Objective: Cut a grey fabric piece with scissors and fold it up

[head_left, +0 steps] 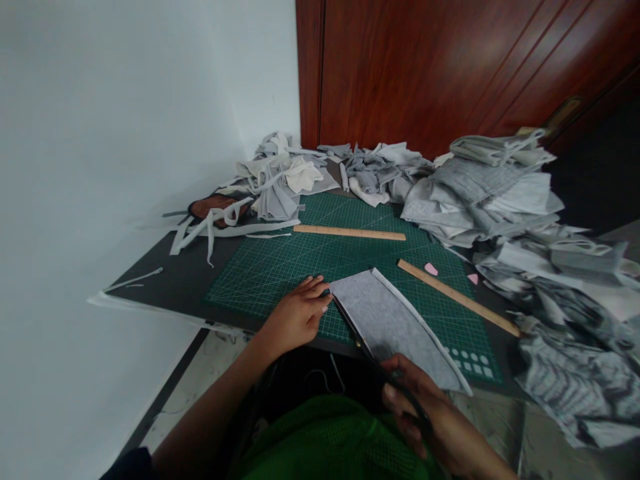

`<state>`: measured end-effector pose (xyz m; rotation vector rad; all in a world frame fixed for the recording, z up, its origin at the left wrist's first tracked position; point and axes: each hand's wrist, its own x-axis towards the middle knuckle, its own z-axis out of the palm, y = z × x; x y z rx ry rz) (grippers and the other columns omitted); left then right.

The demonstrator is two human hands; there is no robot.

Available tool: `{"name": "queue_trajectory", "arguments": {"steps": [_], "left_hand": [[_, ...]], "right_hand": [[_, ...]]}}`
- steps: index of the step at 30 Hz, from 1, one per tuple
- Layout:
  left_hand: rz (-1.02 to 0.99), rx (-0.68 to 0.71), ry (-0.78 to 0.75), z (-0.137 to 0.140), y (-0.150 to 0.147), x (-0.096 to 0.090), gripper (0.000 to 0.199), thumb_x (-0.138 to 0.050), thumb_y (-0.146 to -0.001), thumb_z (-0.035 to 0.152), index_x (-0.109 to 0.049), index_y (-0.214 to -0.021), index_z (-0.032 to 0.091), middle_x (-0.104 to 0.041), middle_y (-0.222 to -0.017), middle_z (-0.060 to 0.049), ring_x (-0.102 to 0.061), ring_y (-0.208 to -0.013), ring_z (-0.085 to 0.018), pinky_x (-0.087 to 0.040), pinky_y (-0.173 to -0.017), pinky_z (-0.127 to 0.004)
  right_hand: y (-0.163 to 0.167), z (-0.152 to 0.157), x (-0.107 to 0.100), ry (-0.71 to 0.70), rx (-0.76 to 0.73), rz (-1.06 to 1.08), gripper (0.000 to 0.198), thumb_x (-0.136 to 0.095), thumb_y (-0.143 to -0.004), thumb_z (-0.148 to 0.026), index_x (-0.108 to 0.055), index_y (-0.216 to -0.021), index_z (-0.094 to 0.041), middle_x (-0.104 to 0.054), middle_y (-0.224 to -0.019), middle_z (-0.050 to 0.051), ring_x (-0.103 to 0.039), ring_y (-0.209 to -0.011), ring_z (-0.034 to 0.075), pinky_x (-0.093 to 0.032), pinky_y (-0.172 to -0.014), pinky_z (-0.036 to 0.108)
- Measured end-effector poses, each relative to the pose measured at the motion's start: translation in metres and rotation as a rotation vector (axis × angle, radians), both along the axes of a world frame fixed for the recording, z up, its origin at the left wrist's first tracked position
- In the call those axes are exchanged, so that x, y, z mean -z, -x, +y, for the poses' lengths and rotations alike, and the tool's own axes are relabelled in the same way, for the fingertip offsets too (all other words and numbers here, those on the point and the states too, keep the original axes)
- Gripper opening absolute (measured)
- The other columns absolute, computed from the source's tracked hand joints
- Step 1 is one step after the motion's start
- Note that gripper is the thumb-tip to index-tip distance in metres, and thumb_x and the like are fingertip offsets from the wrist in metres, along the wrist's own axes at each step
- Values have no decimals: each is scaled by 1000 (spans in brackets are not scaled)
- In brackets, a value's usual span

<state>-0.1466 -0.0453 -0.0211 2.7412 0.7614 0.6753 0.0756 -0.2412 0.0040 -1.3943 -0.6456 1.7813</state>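
Note:
In the head view, a light grey piece of fabric (387, 313) with a pale folded strip along its right edge lies on the green cutting mat (260, 273). My right hand (413, 397) is closed round the handles of dark scissors (364, 347), whose blades run along the fabric's left edge. My left hand (303, 310) rests on the mat at the fabric's upper left corner, fingers stretched out, fingertips by the scissors' tip. Whether the blades are parted is hard to make out.
Two wooden rulers, one across the mat (350, 233) and one slanting at right (457, 297), lie near pink chalk pieces (431, 269). Heaps of grey fabric stand at back left (275, 180) and right (480, 193). A white wall (125, 133) borders the left; a wooden door (425, 67) stands behind.

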Motion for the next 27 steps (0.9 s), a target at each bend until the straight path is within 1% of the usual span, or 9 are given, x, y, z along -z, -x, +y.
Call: {"name": "queue_trajectory", "arguments": {"steps": [7, 11, 16, 21, 27], "left_hand": [[-4, 1, 2, 0, -1, -1, 36, -52, -90, 8, -72, -118, 18, -65, -136, -10, -54, -136, -27, -43, -117, -52], [-7, 3, 2, 0, -1, 0, 34, -52, -91, 9, -72, -118, 18, -65, -136, -10, -54, -136, -27, -43, -117, -52], [-30, 7, 18, 0, 0, 0, 36, -52, -91, 9, -72, -119, 19, -66, -136, -9, -54, -136, -27, -43, -116, -54], [-5, 9, 0, 0, 0, 0, 36, -52, -90, 9, -72, -119, 17, -65, -137, -11, -54, -136, -27, -44, -116, -53], [-24, 11, 12, 0, 0, 1, 36, -53, -90, 9, -71, -120, 20, -65, -137, -9, -54, -136, -27, -43, -117, -53]], "right_hand": [[2, 3, -4, -4, -4, 1, 52, -76, -77, -60, -50, -103, -25, -46, -64, -11, -33, -39, 2, -30, -30, 10], [3, 3, -2, -24, -17, 2, 49, -74, -80, -59, -49, -103, -25, -44, -63, -12, -30, -38, 2, -31, -30, 10], [3, 2, 1, -35, -31, -16, 48, -74, -82, -59, -48, -104, -25, -45, -64, -12, -31, -39, 2, -32, -30, 11], [3, 1, 0, -43, -30, -1, 51, -75, -80, -60, -48, -106, -25, -45, -66, -12, -32, -39, 2, -31, -30, 11], [3, 2, -3, -32, -21, 3, 50, -75, -81, -59, -48, -106, -25, -43, -64, -12, -32, -39, 3, -29, -31, 11]]}}
